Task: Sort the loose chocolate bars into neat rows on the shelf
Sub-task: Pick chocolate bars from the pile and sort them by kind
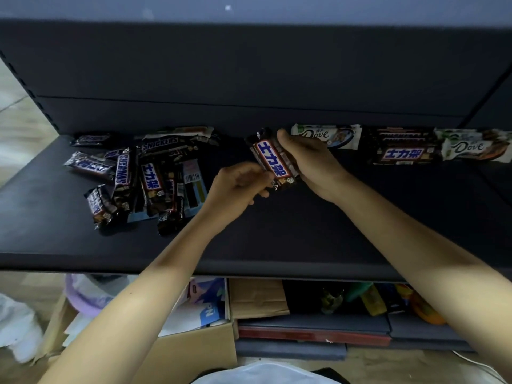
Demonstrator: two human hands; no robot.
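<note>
Over the middle of the shelf [277,236], the left hand [238,187] pinches the near end of a chocolate bar [273,159]; the right hand [310,159] grips its right side. Open shelf runs to the front edge.

One view only, from a wide-angle camera worn on the head. Faces forward and steeply down onto the dark shelf [277,234], from close above its front edge. Takes in the shelf's back wall [249,73] across the top of the frame and the shelf's front edge across the lower middle. Catches both forearms [155,273] reaching in over that edge from the bottom corners. Shows cardboard boxes [257,297] and floor [388,367] beneath the shelf.
</note>
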